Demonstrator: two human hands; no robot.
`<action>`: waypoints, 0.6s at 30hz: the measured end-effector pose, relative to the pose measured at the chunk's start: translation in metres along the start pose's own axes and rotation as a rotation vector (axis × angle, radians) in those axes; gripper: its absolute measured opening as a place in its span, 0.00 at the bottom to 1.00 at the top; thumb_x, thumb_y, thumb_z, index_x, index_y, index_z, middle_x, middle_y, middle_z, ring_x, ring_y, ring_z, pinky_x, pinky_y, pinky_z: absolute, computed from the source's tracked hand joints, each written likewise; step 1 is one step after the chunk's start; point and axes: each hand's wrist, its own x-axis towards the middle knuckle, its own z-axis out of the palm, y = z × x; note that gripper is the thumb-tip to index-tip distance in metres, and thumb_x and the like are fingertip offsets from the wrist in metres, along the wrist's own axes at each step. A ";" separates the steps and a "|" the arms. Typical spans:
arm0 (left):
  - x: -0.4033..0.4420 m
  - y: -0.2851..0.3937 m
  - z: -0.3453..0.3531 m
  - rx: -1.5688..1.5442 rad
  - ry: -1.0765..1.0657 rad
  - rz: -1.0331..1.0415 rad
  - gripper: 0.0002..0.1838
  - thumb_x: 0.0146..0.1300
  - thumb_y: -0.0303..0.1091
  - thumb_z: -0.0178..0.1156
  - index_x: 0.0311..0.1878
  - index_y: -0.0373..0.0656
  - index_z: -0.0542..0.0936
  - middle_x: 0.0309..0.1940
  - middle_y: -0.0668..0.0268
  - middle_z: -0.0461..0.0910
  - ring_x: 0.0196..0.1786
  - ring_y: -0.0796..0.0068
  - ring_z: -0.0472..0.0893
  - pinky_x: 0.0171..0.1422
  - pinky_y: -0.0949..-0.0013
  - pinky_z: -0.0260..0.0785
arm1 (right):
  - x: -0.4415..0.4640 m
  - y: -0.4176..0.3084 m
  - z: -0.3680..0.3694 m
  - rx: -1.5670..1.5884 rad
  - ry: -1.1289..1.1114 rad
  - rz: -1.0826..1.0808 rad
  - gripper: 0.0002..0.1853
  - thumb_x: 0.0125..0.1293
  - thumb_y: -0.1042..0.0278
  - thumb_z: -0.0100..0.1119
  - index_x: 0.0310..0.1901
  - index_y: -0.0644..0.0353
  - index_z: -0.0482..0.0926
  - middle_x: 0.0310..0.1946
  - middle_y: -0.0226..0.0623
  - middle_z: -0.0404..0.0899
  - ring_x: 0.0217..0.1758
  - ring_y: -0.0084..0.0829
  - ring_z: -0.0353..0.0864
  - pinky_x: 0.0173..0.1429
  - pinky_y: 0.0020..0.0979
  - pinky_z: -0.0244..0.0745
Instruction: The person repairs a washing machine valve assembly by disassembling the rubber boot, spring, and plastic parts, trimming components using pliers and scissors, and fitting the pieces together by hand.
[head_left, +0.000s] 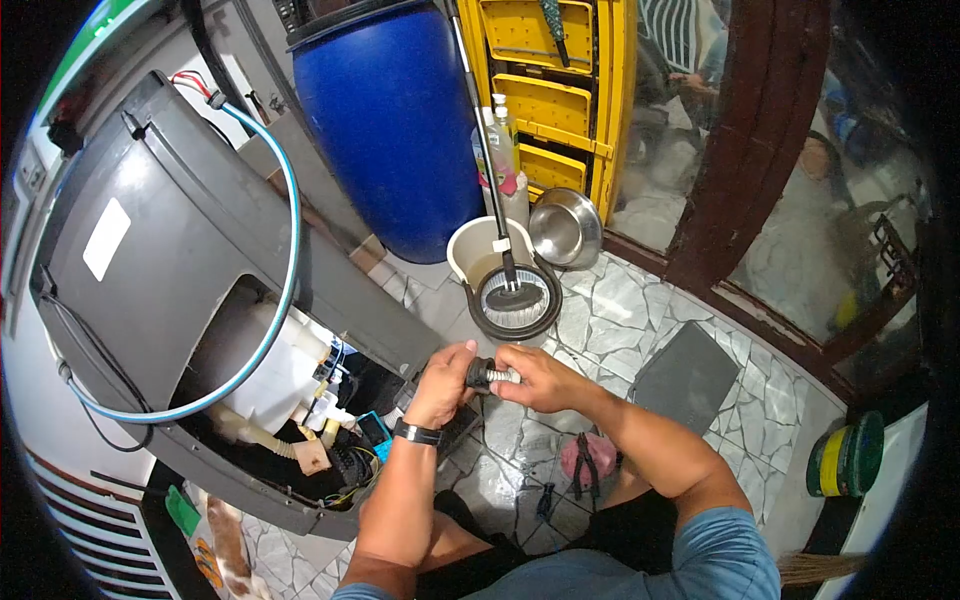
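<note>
My left hand (443,382) is closed round a black, round, hollow-looking part (479,374). From its right side comes a short, light, ribbed piece (504,377), perhaps a spring or a thread; I cannot tell which. My right hand (535,380) grips that piece with thumb and fingers, so both hands meet on the joined parts. Just left of them stands a grey appliance cabinet (345,300) with an opening in its side. Inside show a white tub (285,365), a pale ribbed hose (255,435) and wires.
Pliers (586,466) lie on a pink round thing, near a dark screwdriver (545,500). A grey panel (686,380) rests on the tiles. Ahead are a mop bucket (460,245), blue barrel (385,130) and metal bowl (566,228). A cat (228,545) lies at lower left.
</note>
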 end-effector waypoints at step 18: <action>0.016 -0.019 0.012 0.378 0.796 0.686 0.24 0.81 0.46 0.51 0.35 0.32 0.75 0.23 0.55 0.73 0.29 0.69 0.67 0.37 0.59 0.66 | 0.008 -0.008 0.099 0.125 0.552 0.150 0.14 0.70 0.64 0.64 0.45 0.66 0.74 0.36 0.51 0.77 0.41 0.50 0.80 0.48 0.41 0.75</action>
